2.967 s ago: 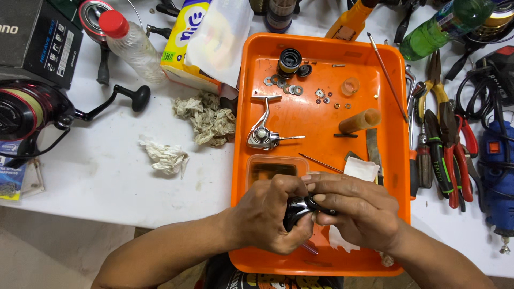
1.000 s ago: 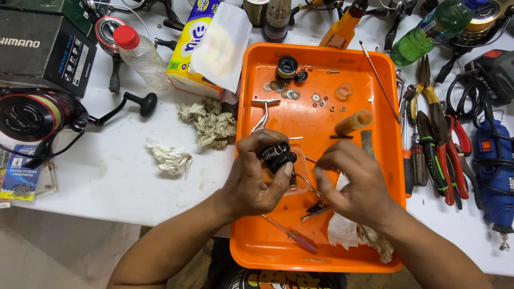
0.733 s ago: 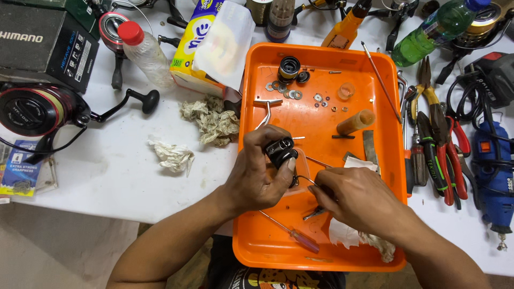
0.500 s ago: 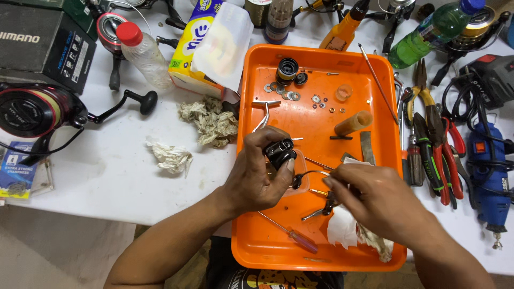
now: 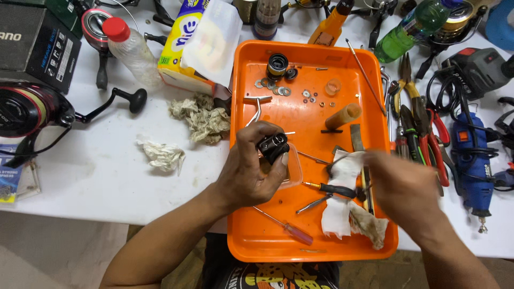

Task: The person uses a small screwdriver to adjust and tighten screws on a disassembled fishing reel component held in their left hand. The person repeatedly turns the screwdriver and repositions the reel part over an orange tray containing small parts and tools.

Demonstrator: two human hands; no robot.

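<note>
The left hand [image 5: 251, 171] is clenched around a small black reel part [image 5: 273, 147], gripping it between thumb and fingertips and holding it raised above the middle of the orange tray [image 5: 241, 214], a little toward the tray's left edge. The part's long axis runs roughly left to right, tilted slightly up toward the tray's far right corner, with its open end facing the right hand [image 5: 401, 184]. That hand is blurred, over the tray's right edge, so I cannot tell whether its fingers are closed on anything; it lies level with and to the right of the part, well apart from it. Between the two hands, on the tray floor, lie a white rag [image 5: 342, 176] and a black-handled screwdriver [image 5: 334, 189], whose shaft points left toward the left hand. A red-handled screwdriver [image 5: 284, 226] lies diagonally nearer the tray's near edge. The right hand is the nearer one to the rag and the black-handled screwdriver; the left hand alone has the part.
</note>
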